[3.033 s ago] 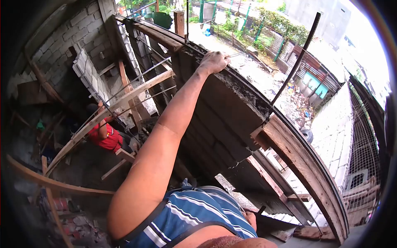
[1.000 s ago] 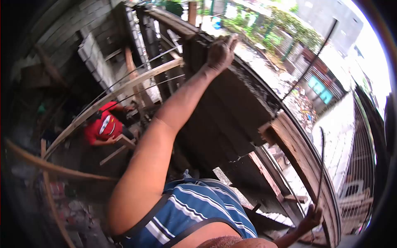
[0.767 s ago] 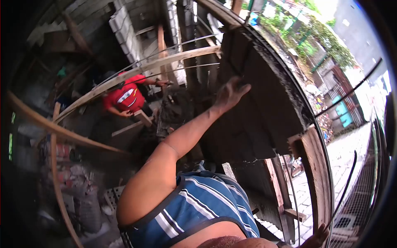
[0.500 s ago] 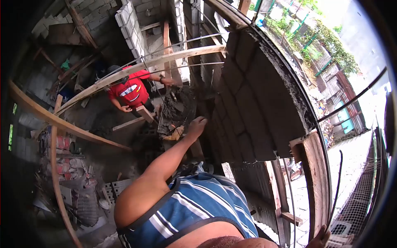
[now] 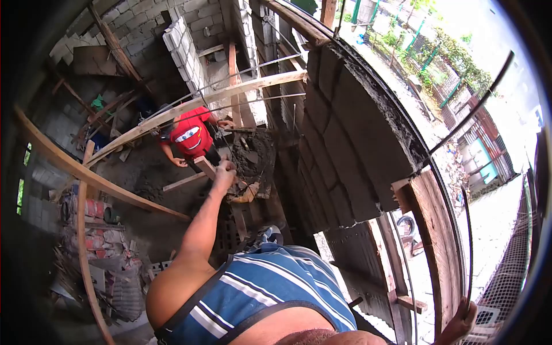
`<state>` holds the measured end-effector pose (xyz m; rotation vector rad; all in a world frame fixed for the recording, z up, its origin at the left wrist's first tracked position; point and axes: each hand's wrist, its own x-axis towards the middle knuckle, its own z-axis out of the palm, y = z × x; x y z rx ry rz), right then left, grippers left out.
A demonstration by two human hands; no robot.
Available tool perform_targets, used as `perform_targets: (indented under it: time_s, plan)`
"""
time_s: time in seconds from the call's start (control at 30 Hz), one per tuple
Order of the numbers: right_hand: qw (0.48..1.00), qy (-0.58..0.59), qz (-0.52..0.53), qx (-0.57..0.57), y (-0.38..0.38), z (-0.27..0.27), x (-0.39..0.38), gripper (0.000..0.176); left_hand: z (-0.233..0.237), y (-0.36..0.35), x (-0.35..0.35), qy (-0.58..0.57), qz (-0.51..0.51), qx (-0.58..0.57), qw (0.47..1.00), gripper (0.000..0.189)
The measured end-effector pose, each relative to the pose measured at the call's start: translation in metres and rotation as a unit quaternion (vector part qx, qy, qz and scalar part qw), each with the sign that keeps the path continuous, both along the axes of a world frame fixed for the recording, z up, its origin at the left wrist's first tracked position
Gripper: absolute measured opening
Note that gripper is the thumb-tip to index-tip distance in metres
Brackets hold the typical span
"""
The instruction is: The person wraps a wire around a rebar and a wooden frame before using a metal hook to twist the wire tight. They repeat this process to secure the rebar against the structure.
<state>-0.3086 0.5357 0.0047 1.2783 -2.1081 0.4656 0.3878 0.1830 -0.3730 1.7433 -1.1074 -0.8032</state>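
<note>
At nine o'clock, the left hand (image 5: pixel 226 172) is hovering by mud (image 5: pixel 261 154), grip hard to tell; at four, the right hand (image 5: pixel 463 319) is holding a bar (image 5: pixel 470 253).

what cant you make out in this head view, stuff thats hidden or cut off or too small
All in the head view:
Left hand: whether it holds anything; too small, fingers curled.
Right hand: its forearm is cut off by the lower edge.
Thin rod: lower end hidden by the right hand.
Person in red: head partly behind the wooden beam.
</note>
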Motion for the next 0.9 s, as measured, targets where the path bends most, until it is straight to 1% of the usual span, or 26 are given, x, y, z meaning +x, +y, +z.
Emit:
perform_targets:
  time_s: [0.03, 0.07, 0.1, 0.13, 0.17, 0.2, 0.23, 0.27, 0.3, 0.33, 0.37, 0.4, 0.5, 0.53, 0.6, 0.63, 0.67, 0.7, 0.73, 0.83, 0.87, 0.9]
  plan:
    - [1.0, 0.004, 0.003, 0.002, -0.006, 0.003, 0.006, 0.028, 0.035, -0.002, -0.004, 0.012, 0.015, -0.008, 1.0, 0.014]
    - [1.0, -0.006, 0.005, -0.023, -0.015, 0.007, 0.016, 0.026, 0.004, -0.024, 0.024, -0.011, 0.015, -0.054, 0.998, 0.012]
    - [0.999, -0.018, 0.009, -0.045, -0.024, 0.011, 0.027, 0.024, -0.005, -0.042, 0.038, -0.093, 0.033, -0.116, 0.988, 0.012]
    - [0.999, 0.017, -0.026, -0.017, -0.033, 0.018, 0.04, 0.023, -0.022, -0.064, 0.066, -0.025, 0.073, -0.078, 0.994, 0.013]
    - [1.0, 0.007, -0.008, -0.028, -0.037, 0.016, 0.041, 0.028, -0.005, -0.074, 0.075, -0.079, 0.057, -0.157, 0.983, 0.013]
    - [0.999, 0.02, -0.031, -0.002, -0.04, 0.015, 0.037, 0.032, 0.017, -0.081, 0.083, -0.092, 0.082, -0.128, 0.984, 0.016]
    - [0.998, 0.035, -0.056, 0.023, -0.042, 0.015, 0.03, 0.035, 0.027, -0.092, 0.098, -0.071, 0.088, -0.102, 0.988, 0.018]
    - [0.995, 0.062, -0.068, 0.044, -0.044, 0.011, 0.02, 0.042, 0.036, -0.105, 0.109, -0.117, 0.103, -0.163, 0.974, 0.021]
    - [0.995, 0.065, -0.062, 0.049, -0.045, 0.003, 0.006, 0.042, 0.024, -0.124, 0.137, -0.04, 0.102, -0.105, 0.988, 0.022]
    - [0.99, 0.092, -0.092, 0.045, -0.045, -0.008, -0.01, 0.044, 0.041, -0.128, 0.146, 0.069, 0.07, -0.116, 0.988, 0.022]
    - [0.985, 0.117, -0.124, 0.039, -0.051, -0.015, -0.016, 0.046, 0.067, -0.131, 0.153, 0.178, 0.037, -0.128, 0.975, 0.023]
    - [0.984, 0.118, -0.123, 0.043, -0.061, -0.013, -0.004, 0.046, 0.077, -0.142, 0.163, 0.175, 0.057, -0.138, 0.973, 0.022]
    - [0.995, 0.004, -0.09, 0.039, -0.098, 0.001, 0.049, 0.046, 0.108, -0.163, 0.188, 0.136, 0.112, -0.156, 0.972, 0.018]
    - [0.995, 0.004, -0.088, 0.043, -0.096, -0.007, 0.038, 0.046, 0.107, -0.174, 0.201, 0.134, 0.116, -0.172, 0.969, 0.021]
    - [0.984, 0.03, -0.163, 0.066, -0.082, -0.028, 0.006, 0.052, 0.109, -0.195, 0.237, 0.112, 0.115, -0.193, 0.968, 0.025]
    - [0.984, 0.03, -0.161, 0.07, -0.093, -0.026, 0.014, 0.052, 0.116, -0.205, 0.248, 0.094, 0.106, -0.196, 0.97, 0.024]
    - [0.994, 0.011, -0.105, 0.03, -0.102, -0.022, 0.022, 0.054, 0.121, -0.215, 0.255, 0.078, 0.135, -0.199, 0.967, 0.024]
    - [0.999, -0.009, -0.05, -0.01, -0.109, -0.019, 0.03, 0.055, 0.118, -0.229, 0.273, 0.066, 0.133, -0.224, 0.963, 0.024]
    - [0.999, -0.007, -0.052, -0.009, -0.109, -0.018, 0.031, 0.055, 0.124, -0.242, 0.281, 0.072, 0.159, -0.241, 0.955, 0.026]
    - [0.99, 0.036, -0.127, 0.041, -0.089, -0.023, 0.013, 0.054, 0.147, -0.272, 0.289, 0.063, 0.206, -0.265, 0.94, 0.031]
    - [0.985, 0.049, -0.153, 0.055, -0.082, -0.025, 0.008, 0.053, 0.146, -0.285, 0.298, 0.036, 0.218, -0.269, 0.937, 0.032]
    - [0.979, 0.062, -0.181, 0.068, -0.081, -0.027, 0.008, 0.053, 0.133, -0.304, 0.318, 0.042, 0.222, -0.282, 0.932, 0.032]
